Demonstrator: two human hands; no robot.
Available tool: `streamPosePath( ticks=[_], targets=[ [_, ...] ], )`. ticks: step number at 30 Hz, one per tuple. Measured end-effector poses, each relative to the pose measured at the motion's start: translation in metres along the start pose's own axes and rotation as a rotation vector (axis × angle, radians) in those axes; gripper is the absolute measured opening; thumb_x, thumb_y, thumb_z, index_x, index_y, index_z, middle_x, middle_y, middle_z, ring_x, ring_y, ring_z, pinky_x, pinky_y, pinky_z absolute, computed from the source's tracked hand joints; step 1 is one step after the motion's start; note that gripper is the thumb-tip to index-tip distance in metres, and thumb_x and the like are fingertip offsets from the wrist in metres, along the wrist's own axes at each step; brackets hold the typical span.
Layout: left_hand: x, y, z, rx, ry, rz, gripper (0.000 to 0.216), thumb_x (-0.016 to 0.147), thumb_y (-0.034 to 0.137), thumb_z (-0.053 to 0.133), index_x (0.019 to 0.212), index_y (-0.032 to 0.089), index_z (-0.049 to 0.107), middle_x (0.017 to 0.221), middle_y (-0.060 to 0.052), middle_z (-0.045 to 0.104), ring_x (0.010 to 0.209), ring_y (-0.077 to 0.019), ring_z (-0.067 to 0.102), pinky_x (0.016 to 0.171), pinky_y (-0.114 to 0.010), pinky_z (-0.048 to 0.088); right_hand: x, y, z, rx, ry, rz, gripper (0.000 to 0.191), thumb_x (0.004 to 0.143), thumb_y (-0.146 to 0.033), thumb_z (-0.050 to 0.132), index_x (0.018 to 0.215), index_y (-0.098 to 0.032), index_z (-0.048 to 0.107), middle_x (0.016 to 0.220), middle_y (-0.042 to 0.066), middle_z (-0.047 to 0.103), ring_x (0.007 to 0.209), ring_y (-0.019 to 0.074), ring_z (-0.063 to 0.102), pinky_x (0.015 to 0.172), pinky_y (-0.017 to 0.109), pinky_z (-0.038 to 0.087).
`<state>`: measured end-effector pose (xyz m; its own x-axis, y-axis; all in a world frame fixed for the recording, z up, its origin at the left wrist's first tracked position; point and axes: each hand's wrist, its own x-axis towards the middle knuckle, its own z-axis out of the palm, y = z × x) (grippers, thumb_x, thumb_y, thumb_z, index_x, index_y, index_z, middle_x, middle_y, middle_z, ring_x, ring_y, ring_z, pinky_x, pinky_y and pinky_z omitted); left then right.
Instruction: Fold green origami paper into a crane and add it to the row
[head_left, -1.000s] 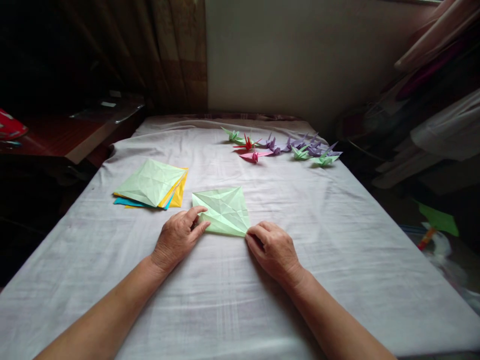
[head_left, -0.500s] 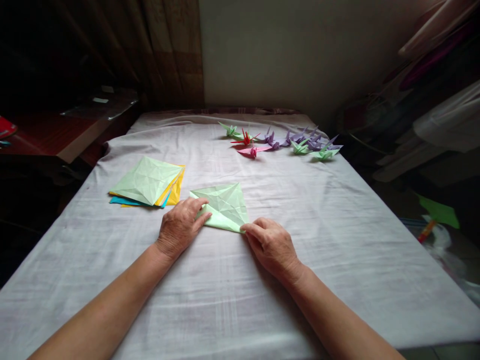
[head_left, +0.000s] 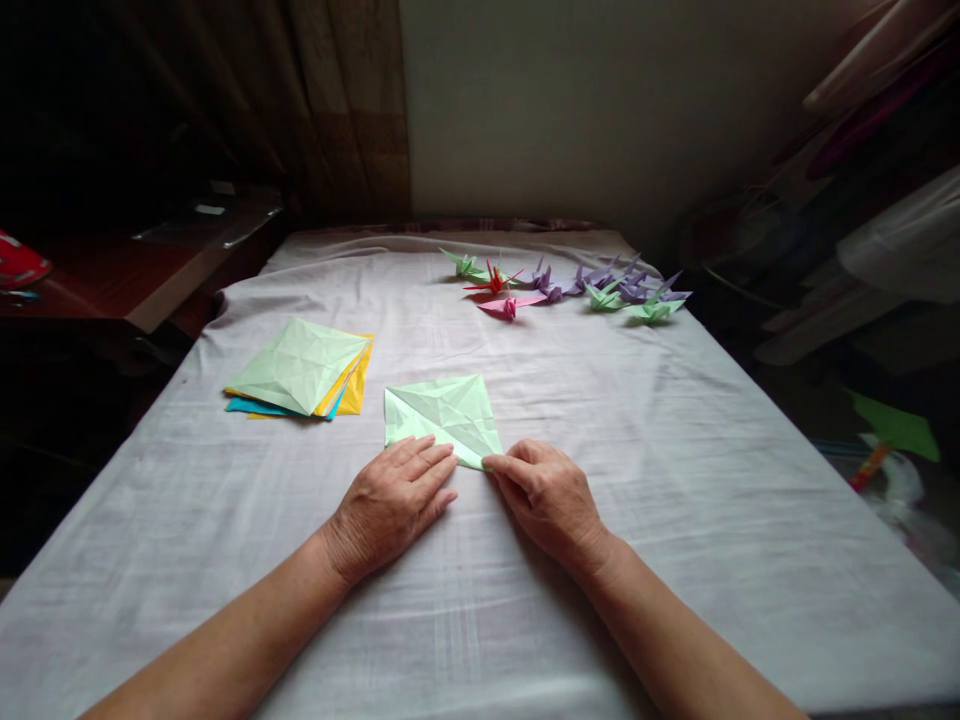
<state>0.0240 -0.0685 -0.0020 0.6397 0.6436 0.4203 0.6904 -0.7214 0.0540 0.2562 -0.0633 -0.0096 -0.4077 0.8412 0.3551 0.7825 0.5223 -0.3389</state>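
Observation:
A light green sheet of origami paper (head_left: 448,408), marked with creases, lies on the cloth-covered table in front of me. Its near left edge is turned over in a strip along a diagonal. My left hand (head_left: 401,492) rests flat with fingers stretched out, fingertips over the paper's near edge. At the near right corner, my right hand (head_left: 546,492) pinches the paper between thumb and forefinger. To the left sits a stack of creased paper sheets (head_left: 300,365), light green on top with yellow and blue below.
Several folded paper cranes (head_left: 600,290) in green, red, pink and purple stand at the far right of the table (head_left: 480,620). A brown wooden desk (head_left: 135,275) borders the left side. Hanging clothes (head_left: 900,240) are at the right.
My left hand has slid toward me and to the right along the near edge, its fingers now laid flat. My right hand keeps its pinch at the corner.

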Motion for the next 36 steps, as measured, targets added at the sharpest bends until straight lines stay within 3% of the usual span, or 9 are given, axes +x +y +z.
streamPosePath(
  ticks=[6,22,26,30,36],
  targets=[
    [0.001,-0.001,0.000,-0.025,-0.007,-0.011,0.032,0.098,0.028,0.048,0.121,0.013,0.066,0.123,-0.011,0.070,0.119,-0.0278,0.062,0.104,-0.046,0.049,-0.002,0.007,0.002,0.044,0.024,-0.079,0.023,0.094,-0.017,0.055,0.101,-0.028,0.074,0.078,0.001,0.065,0.069,0.0132,0.057,0.065,0.024,0.039],
    [-0.001,-0.001,0.002,-0.051,-0.063,-0.045,0.034,0.100,0.030,0.045,0.121,0.015,0.066,0.127,-0.010,0.068,0.122,-0.0273,0.060,0.105,-0.047,0.048,-0.001,0.014,-0.002,0.211,0.013,-0.032,0.023,0.091,-0.015,0.053,0.095,-0.023,0.073,0.084,0.003,0.067,0.076,0.0154,0.063,0.069,0.025,0.048],
    [0.000,-0.001,0.003,-0.044,-0.051,-0.039,0.033,0.099,0.029,0.046,0.121,0.015,0.066,0.126,-0.010,0.069,0.120,-0.0275,0.061,0.104,-0.047,0.048,0.001,0.009,-0.003,0.144,0.094,-0.099,0.023,0.091,-0.017,0.054,0.106,-0.021,0.072,0.109,0.011,0.067,0.098,0.0220,0.062,0.086,0.035,0.050],
    [0.000,-0.001,0.003,-0.042,-0.049,-0.034,0.033,0.099,0.028,0.045,0.121,0.014,0.066,0.126,-0.010,0.068,0.119,-0.0277,0.061,0.103,-0.047,0.049,0.002,-0.002,-0.002,0.022,-0.041,-0.161,0.028,0.093,-0.031,0.058,0.118,-0.028,0.070,0.144,0.016,0.048,0.132,0.0344,0.045,0.101,0.051,0.041],
    [0.000,-0.002,0.004,-0.044,-0.052,-0.036,0.033,0.099,0.027,0.045,0.120,0.014,0.066,0.126,-0.010,0.068,0.120,-0.0273,0.061,0.104,-0.047,0.048,0.002,-0.001,-0.008,-0.040,-0.152,-0.110,0.026,0.094,-0.039,0.057,0.115,-0.033,0.072,0.151,0.013,0.044,0.140,0.0346,0.037,0.107,0.053,0.033]
  ],
)
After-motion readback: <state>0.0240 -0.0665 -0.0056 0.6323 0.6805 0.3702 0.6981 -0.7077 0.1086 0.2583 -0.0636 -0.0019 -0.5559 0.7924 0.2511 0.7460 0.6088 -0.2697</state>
